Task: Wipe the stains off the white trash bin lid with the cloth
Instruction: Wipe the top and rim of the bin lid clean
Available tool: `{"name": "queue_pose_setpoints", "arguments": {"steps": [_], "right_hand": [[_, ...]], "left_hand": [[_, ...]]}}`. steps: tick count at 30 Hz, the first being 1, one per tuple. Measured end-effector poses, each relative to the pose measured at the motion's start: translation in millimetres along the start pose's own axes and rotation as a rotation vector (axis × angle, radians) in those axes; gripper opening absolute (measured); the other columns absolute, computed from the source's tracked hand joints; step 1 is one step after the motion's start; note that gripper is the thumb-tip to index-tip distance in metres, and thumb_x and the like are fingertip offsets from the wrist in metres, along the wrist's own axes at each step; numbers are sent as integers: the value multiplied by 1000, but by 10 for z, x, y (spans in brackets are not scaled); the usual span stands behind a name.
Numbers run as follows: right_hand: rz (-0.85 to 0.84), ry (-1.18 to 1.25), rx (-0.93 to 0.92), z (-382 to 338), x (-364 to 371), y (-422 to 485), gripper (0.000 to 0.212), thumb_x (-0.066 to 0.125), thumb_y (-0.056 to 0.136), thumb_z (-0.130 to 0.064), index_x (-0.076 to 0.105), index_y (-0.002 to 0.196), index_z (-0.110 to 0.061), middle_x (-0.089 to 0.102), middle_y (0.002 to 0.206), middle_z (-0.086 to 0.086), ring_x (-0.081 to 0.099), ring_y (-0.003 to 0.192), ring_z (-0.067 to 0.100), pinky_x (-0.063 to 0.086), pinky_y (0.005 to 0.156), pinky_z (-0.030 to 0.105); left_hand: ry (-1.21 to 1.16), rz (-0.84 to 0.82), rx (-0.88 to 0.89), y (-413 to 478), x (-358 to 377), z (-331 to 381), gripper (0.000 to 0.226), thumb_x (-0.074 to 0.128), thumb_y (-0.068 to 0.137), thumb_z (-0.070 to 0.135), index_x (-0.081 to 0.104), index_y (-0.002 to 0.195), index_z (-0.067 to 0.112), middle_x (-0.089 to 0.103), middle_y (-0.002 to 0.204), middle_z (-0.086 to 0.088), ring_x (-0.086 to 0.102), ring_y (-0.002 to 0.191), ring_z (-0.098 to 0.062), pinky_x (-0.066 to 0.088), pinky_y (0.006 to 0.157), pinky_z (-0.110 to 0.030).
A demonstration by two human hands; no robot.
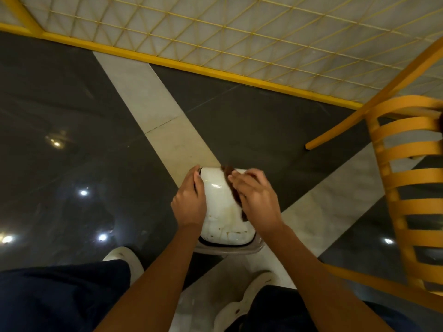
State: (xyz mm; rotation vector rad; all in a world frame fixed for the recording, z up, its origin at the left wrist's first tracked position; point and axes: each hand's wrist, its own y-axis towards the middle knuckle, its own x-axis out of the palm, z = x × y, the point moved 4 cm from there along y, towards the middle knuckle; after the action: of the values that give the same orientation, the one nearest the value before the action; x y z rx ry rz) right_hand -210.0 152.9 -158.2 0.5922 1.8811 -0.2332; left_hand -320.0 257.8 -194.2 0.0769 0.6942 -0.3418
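Bin lid (221, 207), white, domed, sits on its bin (254, 246) on the floor (119, 140) betw. the person's shoes; brownish stains (223, 230) show toward the near edge. Left fingers (195, 172) curl over the lid's left edge, left hand (189, 202) gripping it, prob. to stop it rocking under the rubbing; right fingers (239, 178) lie fairly flat, pressing a dark brown cloth (244, 214) onto the lid's right side, right hand (256, 195) palm-down so pressure spreads thru the fabric. Further out: yellow slatted chair (407, 176), well apart at right.
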Motion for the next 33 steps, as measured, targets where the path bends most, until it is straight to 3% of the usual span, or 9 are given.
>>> {"name": "queue_pose_setpoints", "arguments": {"steps": [2,4,9,14,17,21,25,28,33], "right_hand": [[109,81,177,110,-89,49,25,65,81,-6,69,106,-6,70,100,4,53,102,28,53,76,35],[140,25,168,14,-103,117,25,71,75,-4,70,99,-4,71,93,5,52,96,27,53,73,33],[-51,-168,-104,-344,63,136,79,93,26,-32,71,97,-5,71,96,8,66,89,26,53,81,38],[-110,-152,105,-206,52,188,76,93,39,-21,66,108,-4,68,106,10,60,101,31,49,88,40],[-270,-216,-11,-425,183,238,85,81,65,-33,43,135,-2,46,139,15,40,129,33,23,112,41],[-152,-183,-139,-336,132,161,84,93,36,-30,66,111,-3,68,111,10,64,101,27,51,91,41],[-96,-139,7,-183,35,213,76,93,43,-20,64,111,-2,67,107,12,63,96,30,53,88,41],[-204,-283,-24,-392,156,314,88,88,54,-38,53,126,-1,56,128,13,54,116,29,37,104,38],[-99,-175,-116,-244,112,145,79,92,39,-29,67,109,-5,69,107,7,65,96,25,50,88,36]], "left_hand": [[-1,-5,3,-6,5,13,41,32,93,34,58,122,22,63,119,1,62,104,-23,39,82,-25],[-13,-12,-17,2,6,3,43,30,92,36,57,123,23,63,120,0,61,105,-23,38,84,-25],[-33,-26,-40,6,11,-14,47,28,91,40,55,124,23,63,119,-2,60,106,-24,38,85,-25],[-13,-26,-27,15,25,-3,46,27,92,41,57,123,23,63,120,0,61,106,-23,39,83,-25],[-18,-22,1,23,10,3,58,19,88,50,56,123,23,63,119,0,61,105,-24,43,84,-29],[-26,-22,-8,17,1,7,55,22,89,48,57,122,22,65,117,-2,62,103,-24,38,81,-24],[-37,-21,-11,7,1,11,53,24,90,47,57,123,21,64,118,-2,62,103,-23,38,83,-24],[-35,-23,-23,14,7,0,48,28,92,43,57,123,21,64,118,-2,61,104,-24,38,82,-23],[-57,-37,-36,4,6,-14,39,35,95,33,56,124,19,64,118,-5,61,105,-25,39,84,-25]]}}
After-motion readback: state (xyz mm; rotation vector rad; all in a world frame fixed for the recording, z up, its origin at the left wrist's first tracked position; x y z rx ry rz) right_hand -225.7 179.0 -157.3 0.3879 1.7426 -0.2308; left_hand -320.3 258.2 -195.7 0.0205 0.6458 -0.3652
